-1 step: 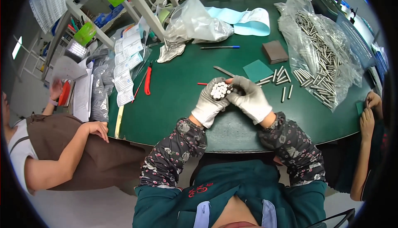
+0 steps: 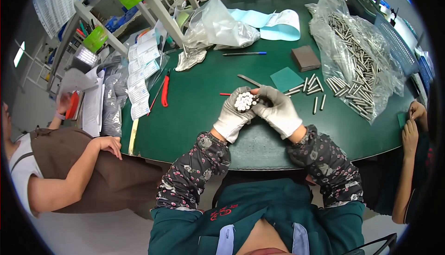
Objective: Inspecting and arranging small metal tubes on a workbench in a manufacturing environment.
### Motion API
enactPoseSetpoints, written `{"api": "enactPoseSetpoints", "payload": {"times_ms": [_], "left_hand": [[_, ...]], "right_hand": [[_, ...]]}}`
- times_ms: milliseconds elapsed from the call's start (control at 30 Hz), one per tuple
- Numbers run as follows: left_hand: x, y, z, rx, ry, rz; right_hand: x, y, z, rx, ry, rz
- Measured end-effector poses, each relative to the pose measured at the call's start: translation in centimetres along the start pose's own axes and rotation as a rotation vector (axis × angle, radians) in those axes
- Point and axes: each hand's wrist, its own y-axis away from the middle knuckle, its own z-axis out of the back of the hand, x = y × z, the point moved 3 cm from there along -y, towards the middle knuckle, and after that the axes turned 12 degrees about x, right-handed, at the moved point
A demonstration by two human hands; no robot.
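Hardly anything has moved since the earlier frame

My gloved left hand [image 2: 231,118] clutches the bundle of metal pins [image 2: 244,101], round ends up, over the green table [image 2: 194,97]; my right hand [image 2: 279,111] curls against the bundle's right side, its grip unclear.

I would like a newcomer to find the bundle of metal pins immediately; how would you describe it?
On the green tabletop, near its front edge, the gloved left hand and gloved right hand meet. The bundle of metal pins is in the left hand. Unlike the loose pins lying to the right, these are packed together, showing bright round ends.
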Motion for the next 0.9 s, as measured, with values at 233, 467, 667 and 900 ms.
{"api": "enactPoseSetpoints", "payload": {"times_ms": [233,467,667,900], "left_hand": [[1.0,0.6,1.2,0.038,-0.107,-0.1],[1.1,0.3,1.3,0.02,-0.157,-0.083],[1.1,0.1,1.5,0.017,-0.214,-0.103],[1.1,0.2,1.6,0.026,-0.211,-0.112]], "right_hand": [[0.1,0.3,-0.8,-0.005,-0.065,0.037],[-0.6,-0.1,-0.6,0.016,-0.149,-0.016],[-0.8,-0.3,-0.6,0.019,-0.179,-0.029],[-0.6,-0.3,-0.6,0.012,-0.181,-0.009]]}}
